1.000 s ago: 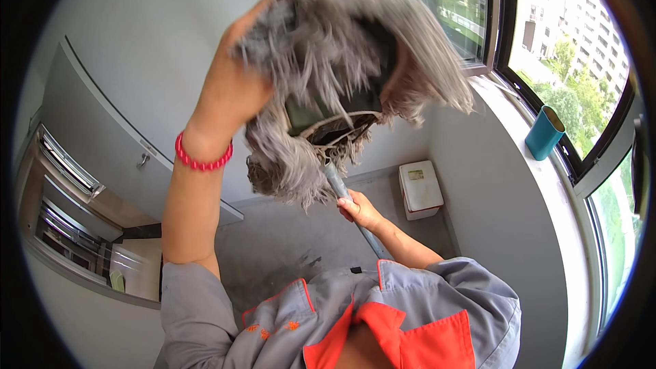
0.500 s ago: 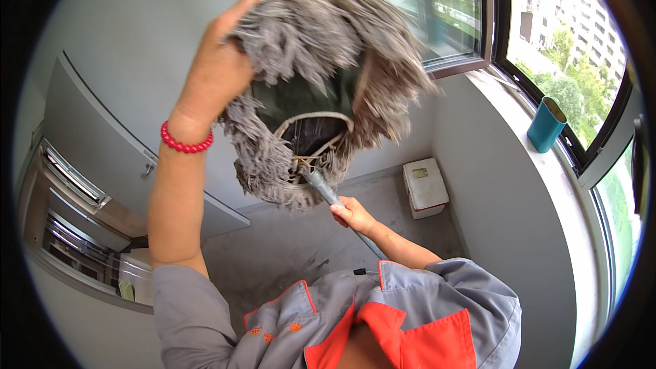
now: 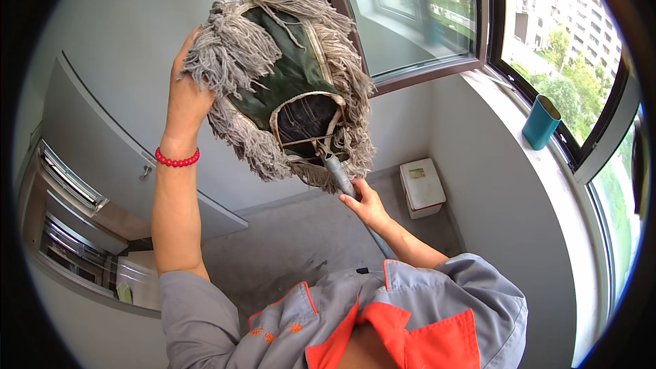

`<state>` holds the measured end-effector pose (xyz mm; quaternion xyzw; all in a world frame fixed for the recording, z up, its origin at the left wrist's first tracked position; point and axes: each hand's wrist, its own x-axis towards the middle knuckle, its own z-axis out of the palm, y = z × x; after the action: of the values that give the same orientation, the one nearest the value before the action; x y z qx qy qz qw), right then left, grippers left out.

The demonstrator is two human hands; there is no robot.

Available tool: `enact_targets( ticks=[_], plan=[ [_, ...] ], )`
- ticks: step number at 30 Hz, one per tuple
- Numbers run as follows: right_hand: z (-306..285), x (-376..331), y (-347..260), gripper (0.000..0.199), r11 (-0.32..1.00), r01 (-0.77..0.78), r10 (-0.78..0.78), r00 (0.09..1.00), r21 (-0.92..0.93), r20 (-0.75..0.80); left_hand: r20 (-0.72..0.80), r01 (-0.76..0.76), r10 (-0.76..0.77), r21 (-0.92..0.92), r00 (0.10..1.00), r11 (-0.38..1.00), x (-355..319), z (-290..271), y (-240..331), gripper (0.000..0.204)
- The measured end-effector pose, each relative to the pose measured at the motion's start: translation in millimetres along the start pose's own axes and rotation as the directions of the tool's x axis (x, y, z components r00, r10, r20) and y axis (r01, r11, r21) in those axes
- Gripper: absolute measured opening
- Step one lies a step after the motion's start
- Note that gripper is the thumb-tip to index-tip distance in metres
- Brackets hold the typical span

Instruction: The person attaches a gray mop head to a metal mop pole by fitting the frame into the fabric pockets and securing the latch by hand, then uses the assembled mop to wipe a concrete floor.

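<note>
A flat dust mop is raised in front of me, its dark green cloth back [image 3: 283, 61] facing me and grey string fringe [image 3: 236, 51] hanging all around. My left hand [image 3: 189, 99], with a red bead bracelet [image 3: 177, 158] on its wrist, grips the fringed left edge; strands and the mop hide most of its fingers. The metal mop handle [image 3: 337, 172] joins a frame at the dark pocket [image 3: 309, 121] in the lower part of the back. My right hand [image 3: 369, 206] is closed round this handle, just below the joint.
An open window sash [image 3: 417, 24] stands close right of the mop. On the white sill [image 3: 502, 106] is a teal cup-like container [image 3: 542, 123]. A white lidded box [image 3: 422, 188] sits on the grey floor by the low wall. A grey door [image 3: 102, 126] is at left.
The mop head has shifted left and its cloth back shows more fully. Its fringe, blurred before, now hangs sharp. Both hands keep their hold, the left one having moved left and slightly down.
</note>
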<state>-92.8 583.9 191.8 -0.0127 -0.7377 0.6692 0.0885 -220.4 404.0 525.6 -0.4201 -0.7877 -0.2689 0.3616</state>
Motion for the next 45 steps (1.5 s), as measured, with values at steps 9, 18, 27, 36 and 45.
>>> enact_targets(
  ticks=[9,18,27,36,45],
  plan=[
    [-1,37,-32,0.046,0.867,0.038,-0.136,0.977,0.497,0.162,-0.032,-0.114,0.115,0.044,0.993,0.993,0,2,-1,0.045],
    [-9,55,-48,0.058,0.706,-0.152,-0.006,0.975,0.692,0.22,-0.036,-0.278,0.299,0.276,0.953,0.92,-8,8,-11,0.033],
    [-2,70,-24,0.056,0.606,-0.143,-0.164,0.94,0.783,0.299,-0.024,-0.352,0.364,0.196,0.931,0.915,-17,1,-22,0.032],
    [5,81,-39,0.044,0.554,-0.139,-0.235,0.92,0.821,0.315,0.055,-0.483,0.498,0.356,0.865,0.8,-12,-2,-31,0.036],
    [1,77,-38,0.048,0.553,-0.094,-0.203,0.949,0.828,0.243,0.056,-0.539,0.573,0.422,0.818,0.729,8,7,-15,0.038]
  ],
)
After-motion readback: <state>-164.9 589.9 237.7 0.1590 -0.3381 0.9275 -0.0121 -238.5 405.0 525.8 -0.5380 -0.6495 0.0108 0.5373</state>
